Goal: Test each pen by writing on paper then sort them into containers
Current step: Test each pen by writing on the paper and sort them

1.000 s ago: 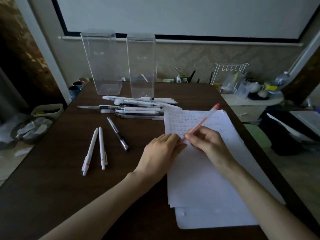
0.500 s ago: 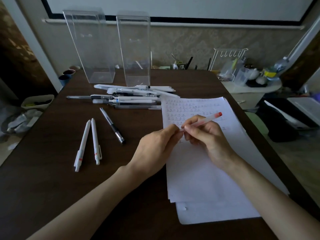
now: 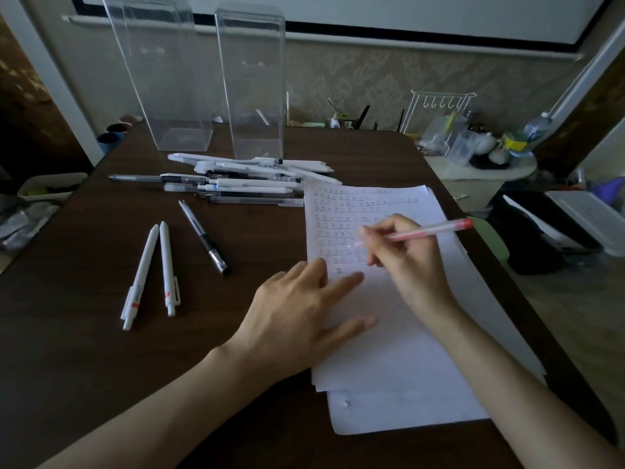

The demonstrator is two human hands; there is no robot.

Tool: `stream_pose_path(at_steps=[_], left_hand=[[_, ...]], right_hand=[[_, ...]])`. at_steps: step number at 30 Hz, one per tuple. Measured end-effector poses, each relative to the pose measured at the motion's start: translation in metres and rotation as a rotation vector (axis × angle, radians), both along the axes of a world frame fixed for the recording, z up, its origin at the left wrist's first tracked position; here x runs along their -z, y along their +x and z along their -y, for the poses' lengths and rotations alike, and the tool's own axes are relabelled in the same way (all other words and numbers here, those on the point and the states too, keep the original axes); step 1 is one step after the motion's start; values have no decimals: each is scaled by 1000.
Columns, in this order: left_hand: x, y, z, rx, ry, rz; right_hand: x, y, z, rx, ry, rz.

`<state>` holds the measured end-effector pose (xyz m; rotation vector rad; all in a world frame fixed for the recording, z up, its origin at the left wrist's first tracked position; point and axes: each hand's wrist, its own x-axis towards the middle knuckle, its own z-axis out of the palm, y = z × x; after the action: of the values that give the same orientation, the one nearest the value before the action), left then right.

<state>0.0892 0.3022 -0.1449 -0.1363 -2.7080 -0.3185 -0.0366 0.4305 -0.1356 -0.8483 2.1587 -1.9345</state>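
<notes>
Head view: half a second ago both hands met at the pen's tip; now the left hand (image 3: pixel 297 309) has dropped away and lies flat, fingers straight and spread, pressing the left edge of the paper (image 3: pixel 406 350) onto the worktop (image 3: pixel 101 367). The right hand (image 3: pixel 402 262) alone grips the red pen (image 3: pixel 429 230) in a writing hold, fingers curled round the barrel. That suggests the readying is over and the test stroke is next.

The pen is slim, with a pale see-through barrel and a red end pointing right. Its tip is over the rows of written marks, too blurred to tell if it touches. The pile of pens (image 3: pixel 247 184) waits before two clear containers (image 3: pixel 162 79).
</notes>
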Motion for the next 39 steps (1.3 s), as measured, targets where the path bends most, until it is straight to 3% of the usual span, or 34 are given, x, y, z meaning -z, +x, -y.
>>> stream_pose_path(at_steps=[4,18,20,24,28,32,39], left_hand=[[9,-1,-4,39,-87,-12],[6,-2,-7,-32,-35,63],[1,-1,-7,-44,29,84],[-4,-5,1,-56,371,50],[0,-9,3,-84,454,11],[-2,-10,4,-87,582,-28],[-1,-10,11,-161,474,-135]], right_hand=[[7,-3,3,16,144,-1],[9,-3,6,11,215,-118],[9,-3,5,5,228,-129],[8,-2,4,4,258,-123],[8,-2,5,17,272,-122],[2,-1,5,-41,117,-50],[-5,0,5,-258,-263,195]])
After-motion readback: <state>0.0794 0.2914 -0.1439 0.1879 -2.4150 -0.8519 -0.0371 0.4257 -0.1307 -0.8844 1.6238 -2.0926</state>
